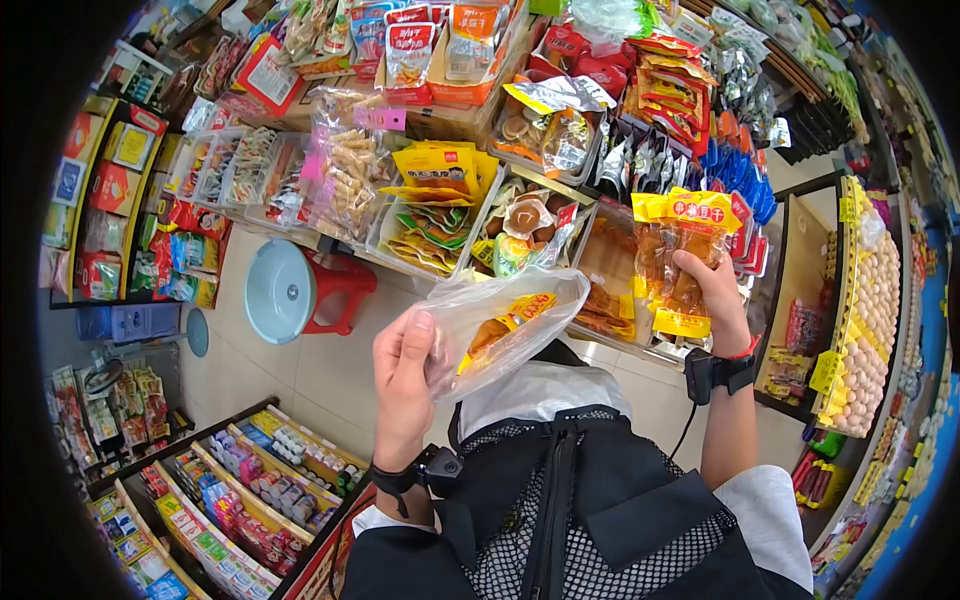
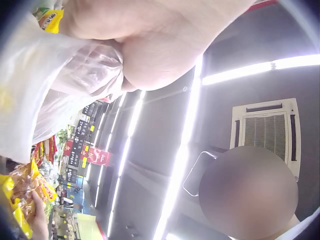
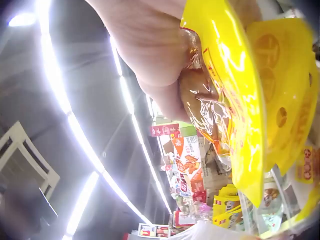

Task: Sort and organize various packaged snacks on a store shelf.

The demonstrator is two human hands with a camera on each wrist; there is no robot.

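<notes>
In the head view my left hand (image 1: 403, 365) grips the edge of a translucent plastic bag (image 1: 560, 298), its mouth spread wide. Inside the bag lies a yellow-labelled snack packet (image 1: 505, 328). My right hand (image 1: 715, 295) holds several clear snack packets with yellow ends (image 1: 683, 215), brown pieces showing through, above a partly filled bin (image 1: 608, 250). My thumb lies across the front packet. The left wrist view shows the bag (image 2: 60, 85) bunched beneath the left hand. Close up in the right wrist view, the yellow packet ends (image 3: 240, 100) overlap one another.
Bins of yellow packets (image 1: 435, 175) and brown-wrapped snacks (image 1: 525, 215) line the counter in front. A pale blue basin (image 1: 278, 292) and a red stool (image 1: 345, 292) stand on the floor at left. Egg trays (image 1: 865, 340) are at right, packed shelves (image 1: 240, 490) at lower left.
</notes>
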